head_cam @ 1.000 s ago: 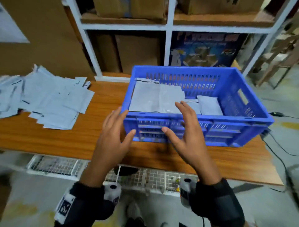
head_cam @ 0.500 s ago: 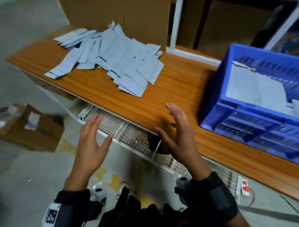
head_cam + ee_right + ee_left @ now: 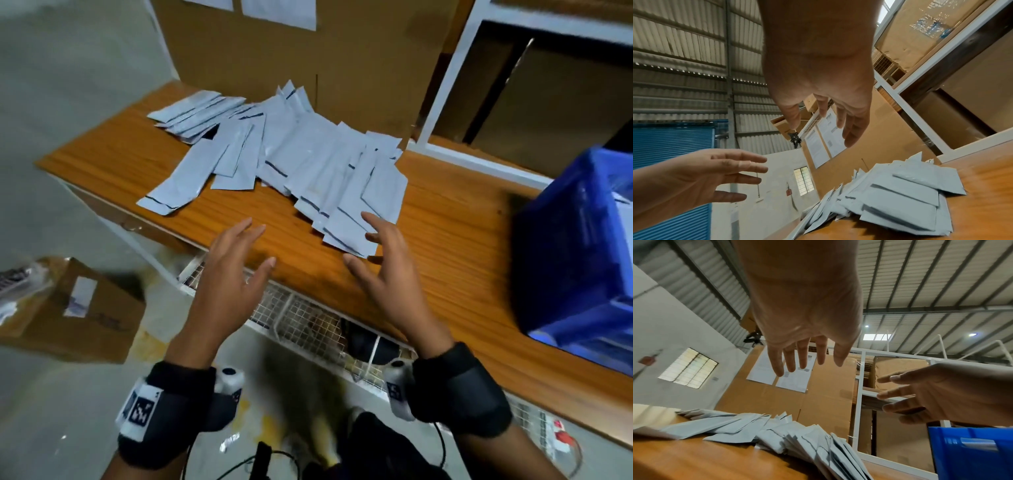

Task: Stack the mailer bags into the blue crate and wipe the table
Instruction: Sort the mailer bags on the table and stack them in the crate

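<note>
Hands (image 3: 229, 274) nearer mailer bags (image 3: 308, 164); crate (image 3: 575, 260) right.

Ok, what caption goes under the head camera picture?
Two open hands, left hand and right hand, reach toward scattered mailer bags on the table.

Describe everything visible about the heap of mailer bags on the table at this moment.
The mailer bags are flat, pale grey, plastic-looking pouches, some with a dark line near one end. They lie in a loose, overlapping, fanned heap on the wooden table, near its back edge by a big cardboard box. Both open hands, left hand and right hand, hover at the near edge; neither holds a bag.
</note>
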